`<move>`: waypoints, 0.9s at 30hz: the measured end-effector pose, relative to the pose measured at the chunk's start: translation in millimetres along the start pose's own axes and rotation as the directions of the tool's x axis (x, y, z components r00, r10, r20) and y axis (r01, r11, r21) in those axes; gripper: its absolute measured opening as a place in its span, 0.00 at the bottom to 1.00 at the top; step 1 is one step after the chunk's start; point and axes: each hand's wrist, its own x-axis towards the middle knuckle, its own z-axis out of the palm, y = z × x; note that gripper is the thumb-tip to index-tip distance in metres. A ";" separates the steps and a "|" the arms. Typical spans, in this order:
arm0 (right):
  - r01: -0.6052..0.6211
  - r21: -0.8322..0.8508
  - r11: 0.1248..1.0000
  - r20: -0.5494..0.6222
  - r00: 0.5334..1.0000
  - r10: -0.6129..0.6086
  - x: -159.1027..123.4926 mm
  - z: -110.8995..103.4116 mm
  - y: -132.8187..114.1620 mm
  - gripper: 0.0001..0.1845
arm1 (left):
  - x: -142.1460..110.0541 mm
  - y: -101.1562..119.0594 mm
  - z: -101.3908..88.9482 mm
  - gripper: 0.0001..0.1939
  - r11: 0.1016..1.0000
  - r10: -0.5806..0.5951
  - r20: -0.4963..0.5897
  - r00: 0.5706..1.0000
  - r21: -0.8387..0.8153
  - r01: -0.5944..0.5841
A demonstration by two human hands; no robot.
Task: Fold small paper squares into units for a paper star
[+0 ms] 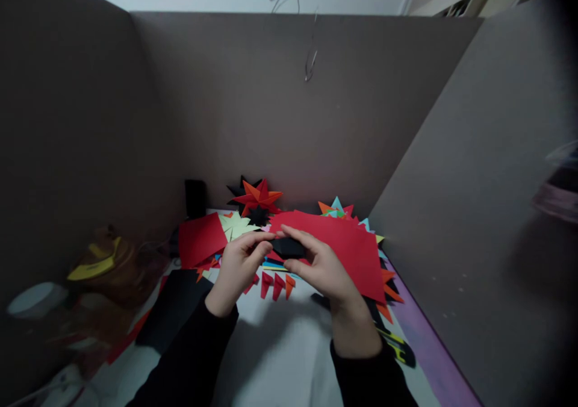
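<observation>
A small folded piece of black paper (289, 248) is held up between both hands above the table. My left hand (246, 261) pinches its left end between thumb and fingers. From the right, my right hand (318, 261) grips it, the fingers over the top edge and the thumb below. Behind the hands lie large red paper sheets (347, 247). Just beneath them, several small folded red and orange paper pieces (279, 286) stand in a row on the white surface (271, 359).
Folded paper stars (258, 197) stand against the grey back panel (271, 106). Black sheets (174, 304) and a red sheet (202, 238) lie at left. A black and yellow cutter (397, 347) rests at right. A white cup (36, 300) sits far left. Grey panels enclose both sides.
</observation>
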 end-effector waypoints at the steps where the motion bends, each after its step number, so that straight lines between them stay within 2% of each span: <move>1: -0.011 0.014 1.000 -0.009 1.000 0.011 -0.2 0.1 -1.1 0.29 | -0.3 0.5 0.1 0.10 1.000 0.004 0.007 1.000 -0.005 -0.004; 7: -0.084 0.137 0.987 -0.112 0.989 0.100 5.5 4.9 -4.7 0.16 | -2.2 1.2 5.3 0.10 1.000 0.005 0.000 1.000 -0.004 -0.005; 10: -0.100 0.142 0.985 -0.172 0.977 0.124 5.9 7.3 1.3 0.14 | -7.5 -1.6 8.2 0.06 0.996 -0.039 0.085 0.996 -0.075 0.046; 12: -0.129 0.098 0.987 -0.171 0.975 0.145 -3.1 8.8 9.9 0.17 | -17.2 -6.8 8.8 0.03 0.981 -0.103 0.198 0.975 -0.142 0.133; 14: -0.131 0.001 0.991 -0.223 0.966 0.128 -23.6 11.4 21.6 0.22 | -33.6 -16.2 8.3 0.05 0.951 -0.185 0.299 0.936 -0.187 0.248; 16: -0.048 -0.225 0.973 -0.386 0.921 -0.043 -53.9 16.3 33.9 0.19 | -55.8 -29.3 7.6 0.05 0.926 -0.266 0.331 0.905 -0.172 0.335; 17: 0.025 -0.359 0.933 -0.330 0.931 -0.152 -70.4 19.7 39.4 0.19 | -68.1 -36.6 7.5 0.04 0.917 -0.303 0.339 0.891 -0.153 0.369; 19: 0.215 -0.523 0.824 -0.065 0.954 -0.291 -100.5 28.3 48.0 0.21 | -92.3 -50.9 8.7 0.05 0.897 -0.363 0.353 0.862 -0.118 0.426; 21: 0.286 -0.619 0.732 0.096 0.952 -0.291 -120.9 37.9 53.9 0.19 | -112.3 -63.1 11.7 0.06 0.868 -0.411 0.370 0.833 -0.122 0.482; 24: 0.342 -0.686 0.643 0.225 0.939 -0.259 -131.6 49.2 60.2 0.15 | -128.7 -74.9 16.7 0.05 0.818 -0.455 0.401 0.795 -0.166 0.551; 27: 0.393 -0.692 0.606 0.271 0.919 -0.286 -130.6 51.1 66.0 0.13 | -131.5 -79.2 18.6 0.06 0.794 -0.478 0.430 0.766 -0.160 0.586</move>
